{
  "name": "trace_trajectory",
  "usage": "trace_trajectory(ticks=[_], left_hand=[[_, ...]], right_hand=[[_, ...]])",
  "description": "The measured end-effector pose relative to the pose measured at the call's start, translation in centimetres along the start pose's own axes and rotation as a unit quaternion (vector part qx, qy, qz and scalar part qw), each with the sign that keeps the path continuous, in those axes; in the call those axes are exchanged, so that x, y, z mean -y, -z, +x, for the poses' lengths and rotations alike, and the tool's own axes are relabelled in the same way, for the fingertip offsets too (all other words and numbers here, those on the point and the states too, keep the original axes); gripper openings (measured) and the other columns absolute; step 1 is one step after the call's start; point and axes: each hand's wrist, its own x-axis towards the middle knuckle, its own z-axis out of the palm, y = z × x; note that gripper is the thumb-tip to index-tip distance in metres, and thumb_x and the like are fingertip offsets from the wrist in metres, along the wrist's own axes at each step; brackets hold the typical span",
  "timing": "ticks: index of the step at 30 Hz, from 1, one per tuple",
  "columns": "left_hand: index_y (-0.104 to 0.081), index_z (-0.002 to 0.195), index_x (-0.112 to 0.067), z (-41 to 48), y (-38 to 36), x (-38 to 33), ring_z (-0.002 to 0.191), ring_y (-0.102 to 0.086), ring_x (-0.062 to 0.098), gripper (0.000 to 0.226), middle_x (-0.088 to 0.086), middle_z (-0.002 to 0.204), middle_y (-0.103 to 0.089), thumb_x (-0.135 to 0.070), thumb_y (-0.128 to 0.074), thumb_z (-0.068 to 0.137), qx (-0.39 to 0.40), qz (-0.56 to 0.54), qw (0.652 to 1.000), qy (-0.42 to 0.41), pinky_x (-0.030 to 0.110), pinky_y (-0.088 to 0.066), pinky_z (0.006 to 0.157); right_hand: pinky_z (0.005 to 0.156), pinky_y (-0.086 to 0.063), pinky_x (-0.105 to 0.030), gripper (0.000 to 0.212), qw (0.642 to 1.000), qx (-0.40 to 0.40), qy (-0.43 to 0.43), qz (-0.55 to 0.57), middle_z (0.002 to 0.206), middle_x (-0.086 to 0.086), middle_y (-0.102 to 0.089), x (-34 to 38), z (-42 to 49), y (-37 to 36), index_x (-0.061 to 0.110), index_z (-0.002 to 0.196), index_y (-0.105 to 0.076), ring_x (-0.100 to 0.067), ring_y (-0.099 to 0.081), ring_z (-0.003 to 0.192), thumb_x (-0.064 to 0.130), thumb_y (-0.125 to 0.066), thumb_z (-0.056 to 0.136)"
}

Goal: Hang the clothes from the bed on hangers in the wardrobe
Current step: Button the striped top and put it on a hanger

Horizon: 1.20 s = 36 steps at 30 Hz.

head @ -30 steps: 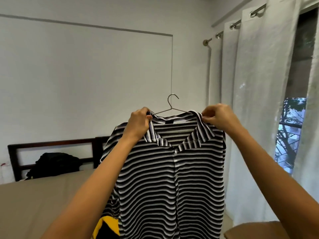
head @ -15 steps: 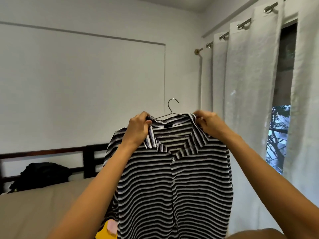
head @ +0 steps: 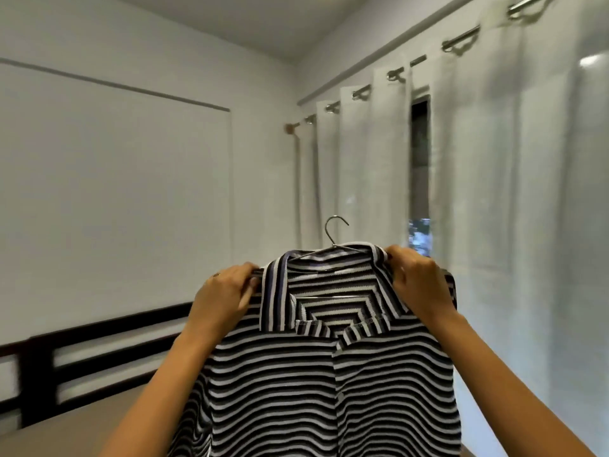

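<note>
Head view: a black-and-white striped collared shirt [head: 329,374] hangs on a thin metal wire hanger [head: 335,233], held up in the air in front of the person, above the beige bed [head: 66,433]. The left hand [head: 224,298] pinches the shirt's left collar edge with curled fingers; the right hand [head: 418,282] grips the right collar edge likewise. White eyelet curtains [head: 510,192] hang behind, and a dark wooden headboard [head: 99,351] stands at lower left.

Locate the bed [head: 56,433] at your lower left: tan cover, dark slatted headboard [head: 36,384] at its far end.
</note>
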Motion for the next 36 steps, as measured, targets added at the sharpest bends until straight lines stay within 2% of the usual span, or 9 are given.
trace_trajectory(ticks=[3, 6, 10, 13, 16, 22, 28, 32, 36], left_hand=[[-0.061, 0.110, -0.015, 2.2, -3.1, -4.4, 0.086, -0.065, 0.025, 0.019, 0.003, 0.095, -0.070, -0.018, -0.052, 0.094, -0.010, -0.078, 0.995, -0.068, 0.040, -0.051, 0.081], [-0.062, 0.109, -0.016, 4.1, -6.4, -9.1, 0.086, -0.064, 0.026, 0.019, 0.004, 0.095, -0.069, -0.019, -0.049, 0.095, 0.001, -0.174, 0.979, -0.106, 0.040, -0.051, 0.077], [-0.058, 0.110, -0.018, 5.9, -10.7, -17.6, 0.087, -0.062, 0.031, 0.020, 0.007, 0.096, -0.067, -0.020, -0.046, 0.094, 0.029, -0.260, 0.949, -0.178, 0.043, -0.051, 0.074], [-0.060, 0.110, -0.014, 6.6, -13.2, -24.9, 0.087, -0.062, 0.032, 0.020, 0.009, 0.097, -0.067, -0.012, -0.052, 0.092, 0.033, -0.309, 0.924, -0.222, 0.040, -0.051, 0.073], [-0.060, 0.105, -0.009, 7.1, -14.9, -33.7, 0.083, -0.061, 0.032, 0.016, 0.012, 0.091, -0.066, -0.006, -0.052, 0.092, 0.035, -0.376, 0.889, -0.258, 0.038, -0.048, 0.071], [-0.062, 0.093, -0.013, 7.6, -16.6, -51.7, 0.062, -0.052, 0.027, 0.021, 0.002, 0.065, -0.054, 0.000, -0.046, 0.087, 0.040, -0.524, 0.823, -0.215, 0.038, -0.045, 0.060], [-0.063, 0.089, -0.006, 8.9, -16.4, -67.4, 0.058, -0.050, 0.026, 0.020, 0.009, 0.063, -0.056, 0.005, -0.047, 0.084, -0.004, -0.601, 0.762, -0.240, 0.029, -0.032, 0.056], [-0.063, 0.087, -0.004, 9.5, -16.8, -77.5, 0.062, -0.052, 0.027, 0.017, 0.014, 0.069, -0.062, 0.003, -0.047, 0.086, 0.009, -0.656, 0.712, -0.251, 0.032, -0.035, 0.058], [-0.060, 0.085, -0.005, 10.3, -18.0, -87.6, 0.067, -0.054, 0.031, 0.015, 0.013, 0.071, -0.061, -0.002, -0.045, 0.085, 0.014, -0.689, 0.665, -0.290, 0.039, -0.042, 0.061]], right_hand=[[0.056, -0.054, -0.037, 0.023, 0.997, -0.020, -0.035, -0.062, 0.074, -0.012, -0.068, -2.1, -1.7, 5.6, 0.006, 0.092, -0.066, -0.033, -0.063, 0.061, -0.008, -0.053, 0.079], [0.057, -0.049, -0.030, 0.026, 0.989, -0.027, -0.065, -0.132, 0.072, -0.011, -0.067, -3.8, -3.7, 11.4, 0.006, 0.091, -0.066, -0.030, -0.062, 0.059, -0.014, -0.057, 0.075], [0.056, -0.052, -0.036, 0.025, 0.969, -0.035, -0.114, -0.218, 0.074, -0.011, -0.067, -6.7, -6.9, 19.4, 0.005, 0.094, -0.065, -0.031, -0.062, 0.061, -0.012, -0.056, 0.078], [0.065, -0.056, -0.039, 0.028, 0.950, -0.042, -0.133, -0.279, 0.082, -0.013, -0.068, -8.7, -9.1, 25.3, 0.004, 0.098, -0.065, -0.031, -0.064, 0.069, -0.013, -0.053, 0.079], [0.070, -0.051, -0.029, 0.022, 0.925, -0.050, -0.150, -0.346, 0.087, -0.016, -0.066, -10.8, -11.1, 31.9, 0.000, 0.098, -0.065, -0.030, -0.064, 0.075, -0.012, -0.055, 0.082], [0.072, -0.038, -0.020, 0.006, 0.870, -0.041, -0.146, -0.469, 0.089, -0.014, -0.060, -15.0, -13.7, 46.2, 0.001, 0.092, -0.062, -0.029, -0.060, 0.076, 0.001, -0.062, 0.086], [0.081, -0.039, -0.013, 0.019, 0.823, 0.015, -0.160, -0.545, 0.096, -0.012, -0.060, -16.9, -15.3, 58.5, 0.002, 0.104, -0.062, -0.023, -0.061, 0.084, -0.003, -0.060, 0.085], [0.062, -0.057, -0.036, 0.022, 0.738, 0.058, -0.152, -0.655, 0.092, -0.006, -0.066, -18.3, -16.3, 65.3, 0.011, 0.108, -0.064, -0.028, -0.065, 0.069, 0.009, -0.059, 0.087], [0.044, -0.052, -0.033, 0.027, 0.666, 0.060, -0.103, -0.737, 0.078, -0.006, -0.063, -20.4, -17.3, 70.5, 0.018, 0.114, -0.057, -0.028, -0.058, 0.049, 0.024, -0.045, 0.091]])
